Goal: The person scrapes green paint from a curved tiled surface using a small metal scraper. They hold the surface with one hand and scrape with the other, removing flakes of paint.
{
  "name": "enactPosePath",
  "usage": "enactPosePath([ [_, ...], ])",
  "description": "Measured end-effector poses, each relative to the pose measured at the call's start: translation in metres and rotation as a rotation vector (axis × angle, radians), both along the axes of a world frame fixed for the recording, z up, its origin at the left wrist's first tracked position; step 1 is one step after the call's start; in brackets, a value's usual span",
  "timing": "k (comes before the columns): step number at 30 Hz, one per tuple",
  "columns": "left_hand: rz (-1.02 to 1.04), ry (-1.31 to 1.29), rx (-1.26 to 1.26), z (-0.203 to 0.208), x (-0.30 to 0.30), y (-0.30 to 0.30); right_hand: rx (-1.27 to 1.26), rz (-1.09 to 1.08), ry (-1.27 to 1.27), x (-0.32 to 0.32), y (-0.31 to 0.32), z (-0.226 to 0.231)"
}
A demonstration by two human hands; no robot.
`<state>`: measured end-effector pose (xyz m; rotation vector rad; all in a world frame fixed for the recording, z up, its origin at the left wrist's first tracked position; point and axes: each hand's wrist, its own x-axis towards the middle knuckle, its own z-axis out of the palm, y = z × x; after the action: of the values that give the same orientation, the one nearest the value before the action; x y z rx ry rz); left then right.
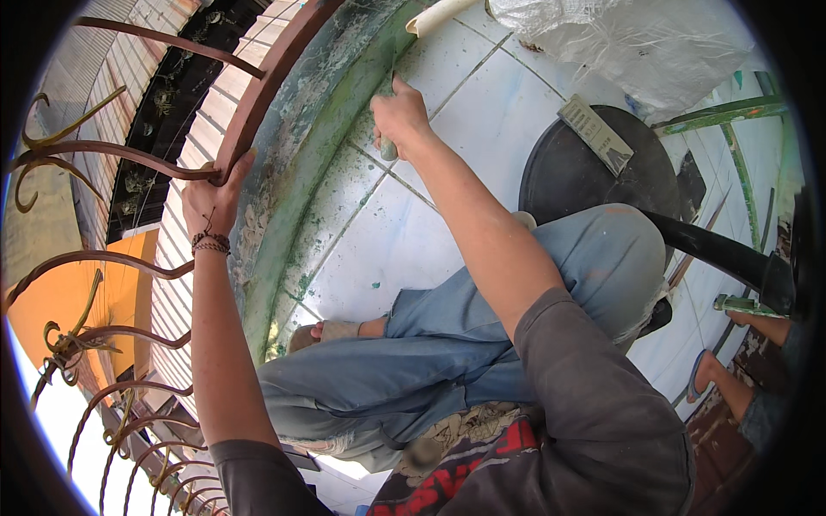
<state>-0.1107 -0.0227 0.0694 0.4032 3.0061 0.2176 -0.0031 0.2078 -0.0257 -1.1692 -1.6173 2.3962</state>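
My left hand (215,198) is wrapped round the end of the brown metal railing bar (274,82), above the low curved wall. In my right hand (403,116) is a scraper with a pale green handle (389,151), whose butt sticks out below my fist. Its thin blade points away from me, against the foot of the wall (297,193); the blade's tip is hard to make out. The wall carries worn, peeling green paint. Flakes of green paint lie on the white tiles (370,245) beside it.
Right of my bent knee is a round black surface (551,168) with a flat grey-green packet (596,135) on it. A white woven sack (619,43) lies at the far right. Green-stained bars (723,116) stand near it. Another person's sandalled foot (701,374) shows at the right edge.
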Motion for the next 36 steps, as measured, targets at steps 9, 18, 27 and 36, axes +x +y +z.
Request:
enactPosePath([
  [9,0.023,0.012,0.0,0.004,0.002,-0.001,0.014,0.077,0.004,-0.004,0.02,0.007],
  [18,0.069,-0.078,-0.02,0.005,0.005,-0.003,-0.014,0.021,-0.058,0.001,0.002,0.015],
  [27,0.061,-0.051,-0.022,0.009,0.009,-0.002,0.038,0.053,-0.049,-0.001,-0.001,0.022],
  [36,0.049,-0.018,0.016,0.01,0.006,-0.001,0.063,-0.012,-0.065,-0.011,0.005,0.023],
])
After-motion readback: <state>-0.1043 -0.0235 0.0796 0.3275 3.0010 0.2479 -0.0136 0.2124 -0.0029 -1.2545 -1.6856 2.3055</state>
